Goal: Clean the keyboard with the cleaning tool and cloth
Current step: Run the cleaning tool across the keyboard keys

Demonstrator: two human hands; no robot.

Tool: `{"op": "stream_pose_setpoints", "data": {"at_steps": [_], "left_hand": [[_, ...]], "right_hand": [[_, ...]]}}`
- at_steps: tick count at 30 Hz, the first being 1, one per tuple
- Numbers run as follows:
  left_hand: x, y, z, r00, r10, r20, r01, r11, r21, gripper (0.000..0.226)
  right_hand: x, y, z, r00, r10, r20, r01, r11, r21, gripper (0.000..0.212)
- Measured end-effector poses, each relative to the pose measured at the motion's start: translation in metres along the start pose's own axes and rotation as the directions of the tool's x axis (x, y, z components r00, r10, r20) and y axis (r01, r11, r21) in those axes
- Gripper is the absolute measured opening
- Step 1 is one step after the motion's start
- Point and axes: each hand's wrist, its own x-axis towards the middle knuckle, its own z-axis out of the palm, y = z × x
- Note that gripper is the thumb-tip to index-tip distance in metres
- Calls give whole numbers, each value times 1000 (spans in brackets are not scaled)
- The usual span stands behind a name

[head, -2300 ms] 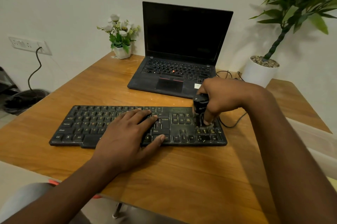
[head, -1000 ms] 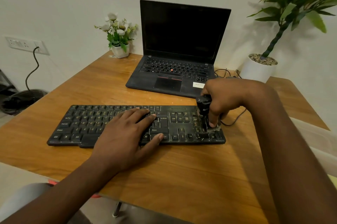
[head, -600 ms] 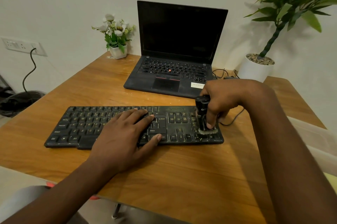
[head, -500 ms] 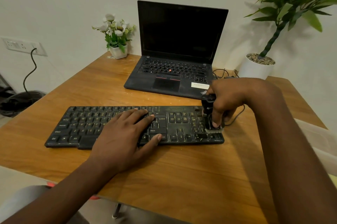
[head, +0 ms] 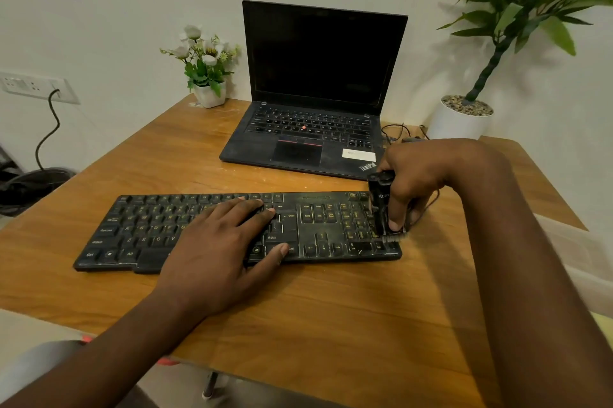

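Note:
A dusty black keyboard point(head: 318, 228) lies across the wooden table point(head: 331, 314). My left hand point(head: 219, 248) rests flat on its middle, fingers spread, pressing on the keys. My right hand point(head: 414, 182) grips a small black cleaning brush point(head: 381, 205) upright, its bristles down on the number pad at the keyboard's right end. No cloth is visible.
An open black laptop point(head: 311, 128) sits just behind the keyboard, close to my right hand. A small white flower pot point(head: 209, 92) stands at the back left and a large potted plant point(head: 464, 118) at the back right. Cables point(head: 398, 133) lie beside the laptop.
My right hand has swept the brush back and forth over the number pad, ending near the keyboard's right edge. My left hand stayed flat on the keys.

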Motion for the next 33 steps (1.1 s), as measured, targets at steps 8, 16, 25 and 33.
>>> {"op": "stream_pose_setpoints", "data": {"at_steps": [8, 16, 25, 33], "left_hand": [[0, 0, -1, 1000, -5, 5, 5, 1000, -1, 77], [1, 0, -2, 1000, -12, 22, 12, 1000, -6, 78], [0, -2, -4, 1000, 10, 6, -10, 1000, -17, 78], [1, -4, -2, 1000, 22, 11, -21, 999, -38, 80]], "right_hand": [[1, 3, 0, 1000, 0, -5, 0, 1000, -5, 41], [7, 6, -1, 967, -113, -227, 103, 993, -55, 39], [-16, 26, 13, 996, -48, -70, 49, 998, 24, 43], [-2, 27, 16, 892, -152, -426, 121, 988, -99, 39]]}}
